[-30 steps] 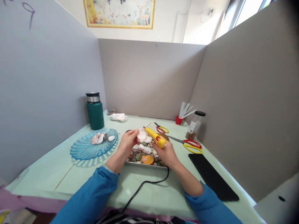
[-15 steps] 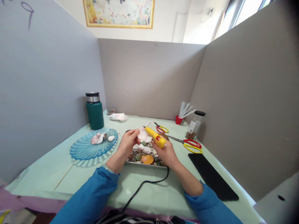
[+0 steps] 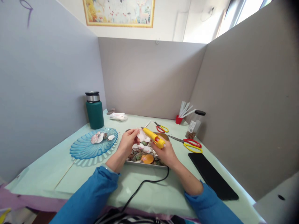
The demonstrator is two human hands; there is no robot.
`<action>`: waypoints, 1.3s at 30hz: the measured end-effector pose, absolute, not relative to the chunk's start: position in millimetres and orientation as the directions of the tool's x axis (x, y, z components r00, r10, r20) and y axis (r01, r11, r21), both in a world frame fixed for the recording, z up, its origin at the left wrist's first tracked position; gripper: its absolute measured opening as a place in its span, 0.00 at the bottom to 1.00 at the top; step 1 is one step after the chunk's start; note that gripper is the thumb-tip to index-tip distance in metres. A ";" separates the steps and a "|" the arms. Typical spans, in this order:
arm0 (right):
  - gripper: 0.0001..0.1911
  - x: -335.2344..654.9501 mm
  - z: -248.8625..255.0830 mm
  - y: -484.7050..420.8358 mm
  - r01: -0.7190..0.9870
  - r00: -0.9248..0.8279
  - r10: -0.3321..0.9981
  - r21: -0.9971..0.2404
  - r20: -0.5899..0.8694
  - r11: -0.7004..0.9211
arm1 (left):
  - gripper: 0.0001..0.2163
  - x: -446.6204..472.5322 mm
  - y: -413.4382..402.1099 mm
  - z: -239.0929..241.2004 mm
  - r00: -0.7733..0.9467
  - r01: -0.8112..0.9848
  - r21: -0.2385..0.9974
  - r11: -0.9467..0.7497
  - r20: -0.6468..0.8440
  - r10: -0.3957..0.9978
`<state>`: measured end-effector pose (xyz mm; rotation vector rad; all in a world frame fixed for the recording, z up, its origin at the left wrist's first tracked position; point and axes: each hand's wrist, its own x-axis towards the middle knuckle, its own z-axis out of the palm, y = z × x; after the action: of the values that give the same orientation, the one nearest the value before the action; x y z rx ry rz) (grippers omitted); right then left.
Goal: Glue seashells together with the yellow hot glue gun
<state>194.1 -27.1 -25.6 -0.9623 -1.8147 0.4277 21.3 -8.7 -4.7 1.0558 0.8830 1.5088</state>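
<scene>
Pinching a pale scallop shell (image 3: pixel 141 135) between thumb and fingers of the left hand (image 3: pixel 128 142), right above the crowded metal tray (image 3: pixel 149 165)! Gripping a yellow glue gun (image 3: pixel 153 137) in the right hand (image 3: pixel 165 153), curled firmly round the body, aimed up and leftward, nozzle right at the upper edge of the pale scallop shell. No telling from this angle about actual contact between the two. Underneath, down into a jumble of shells, past white ones to an orange scallop shell (image 3: pixel 147 159) near the front rim. Then along a black cord (image 3: pixel 144 182), curving to the near table edge. Over left, past a thin wooden stick (image 3: pixel 65 174), to a blue fluted plate (image 3: pixel 87 152) bearing a small cluster of shells, just in front of a green bottle (image 3: pixel 94 115). Across right, past small scissors (image 3: pixel 161 128) and large scissors (image 3: pixel 191 144), to a clear black-lidded jar (image 3: pixel 194 125), near a red cup (image 3: pixel 178 120) holding whitish sticks (image 3: pixel 183 109). Closer in, down to a flat black slab (image 3: pixel 212 175) on the pale green cover (image 3: pixel 149 196).
</scene>
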 end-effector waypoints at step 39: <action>0.10 193.9 -24.1 -28.3 0.437 -0.134 0.775 -0.665 0.617 0.606 | 0.16 20.8 -8.3 -1.1 -0.166 -0.304 0.926 -0.223 0.179 0.970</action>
<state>193.9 -28.3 -24.1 -0.9919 -1.7674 0.3963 20.8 -8.3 -1.1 1.0364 0.9517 1.5963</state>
